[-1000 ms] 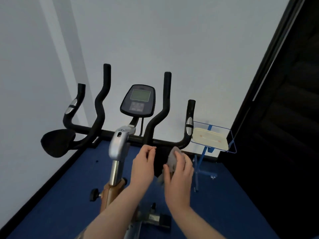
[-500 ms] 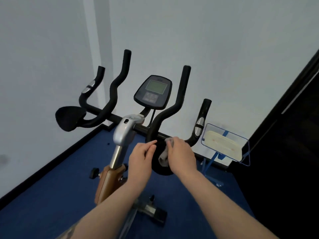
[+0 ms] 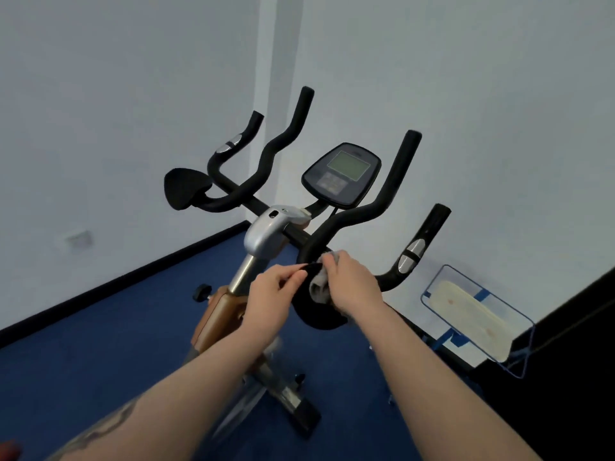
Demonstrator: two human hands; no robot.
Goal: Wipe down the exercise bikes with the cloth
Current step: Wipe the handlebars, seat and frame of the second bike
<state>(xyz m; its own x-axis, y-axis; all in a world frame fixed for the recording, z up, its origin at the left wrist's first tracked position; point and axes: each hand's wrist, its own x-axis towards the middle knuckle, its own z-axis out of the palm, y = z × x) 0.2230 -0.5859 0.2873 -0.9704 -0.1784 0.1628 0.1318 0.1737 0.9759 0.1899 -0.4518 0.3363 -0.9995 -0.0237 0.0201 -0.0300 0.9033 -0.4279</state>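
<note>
The person stood at the bike, wiping the right elbow pad that hung below the handlebar. The right hand pressed the grey cloth against the pad's upper face, fingers curled over the bunched cloth; the left hand pinched the pad's near left edge between thumb and fingers to steady it. To do this step well, the left hand would probably need to keep the pad from swinging while the right dragged the cloth across the whole face and round the rim, refolding to a clean side before moving on to the bar. Compared with a second earlier, the left hand, then hovering with loose fingers, had closed on the pad's edge, the cloth had come up from mid-air onto the pad, and the view had swung so the bike sat further right.
</note>
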